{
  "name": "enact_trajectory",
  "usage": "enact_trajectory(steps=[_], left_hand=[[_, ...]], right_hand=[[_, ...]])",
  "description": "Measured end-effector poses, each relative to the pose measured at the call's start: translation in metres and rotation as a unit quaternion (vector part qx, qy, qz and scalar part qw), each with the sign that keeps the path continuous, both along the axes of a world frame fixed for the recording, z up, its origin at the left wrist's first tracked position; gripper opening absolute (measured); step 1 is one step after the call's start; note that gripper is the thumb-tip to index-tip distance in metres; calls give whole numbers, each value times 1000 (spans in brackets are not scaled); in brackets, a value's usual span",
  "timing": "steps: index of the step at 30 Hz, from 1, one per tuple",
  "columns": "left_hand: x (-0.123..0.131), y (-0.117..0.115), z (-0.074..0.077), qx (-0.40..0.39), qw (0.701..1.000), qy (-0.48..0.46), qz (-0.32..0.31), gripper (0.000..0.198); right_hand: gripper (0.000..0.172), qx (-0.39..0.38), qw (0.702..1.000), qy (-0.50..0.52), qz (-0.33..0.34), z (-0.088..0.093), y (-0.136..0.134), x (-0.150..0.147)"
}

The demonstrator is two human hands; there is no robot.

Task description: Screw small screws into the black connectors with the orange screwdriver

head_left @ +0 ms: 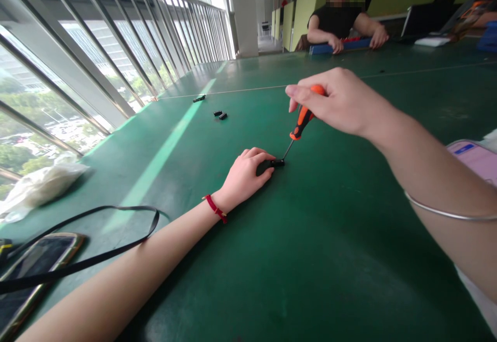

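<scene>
My right hand (336,101) is closed around the orange and black handle of a screwdriver (302,121). The shaft slants down to the left, and its tip meets the right end of a small black part (277,163) on the green table. My left hand (248,173) pinches that part from its left side, thumb below and fingers above, resting on the tabletop. The part's exact kind is too small to make out. Farther back lie a pair of small black pieces (220,115) and another slim black piece (199,98), all apart from my hands.
A phone (39,264) and a black strap (116,251) lie at the near left, with a plastic bag (42,181) beyond. A pink device (476,161) sits at the right. Across the green table (310,259), a person (337,21) handles a blue tray (341,46). Metal railings (155,21) run along the left.
</scene>
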State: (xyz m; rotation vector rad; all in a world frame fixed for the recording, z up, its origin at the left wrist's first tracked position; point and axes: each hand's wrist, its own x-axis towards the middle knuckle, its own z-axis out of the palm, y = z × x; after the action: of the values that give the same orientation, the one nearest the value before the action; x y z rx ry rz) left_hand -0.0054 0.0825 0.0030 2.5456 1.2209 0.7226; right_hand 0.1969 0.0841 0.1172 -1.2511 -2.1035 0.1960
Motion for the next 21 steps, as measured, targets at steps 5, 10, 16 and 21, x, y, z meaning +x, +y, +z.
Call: enact_trajectory(steps=[5, 10, 16, 21], left_hand=[[0, 1, -1, 1, 1000, -2, -1, 27], [0, 0, -1, 1, 1000, -1, 4, 25], [0, 0, 0, 1, 1000, -1, 3, 24], [-1, 1, -2, 1, 1000, -3, 2, 24]], right_hand=[[12, -3, 1000, 26, 8, 0, -2, -2], [34, 6, 999, 2, -36, -2, -1, -2], [13, -40, 998, 42, -5, -2, 2, -1], [21, -51, 998, 26, -8, 1, 1, 0]])
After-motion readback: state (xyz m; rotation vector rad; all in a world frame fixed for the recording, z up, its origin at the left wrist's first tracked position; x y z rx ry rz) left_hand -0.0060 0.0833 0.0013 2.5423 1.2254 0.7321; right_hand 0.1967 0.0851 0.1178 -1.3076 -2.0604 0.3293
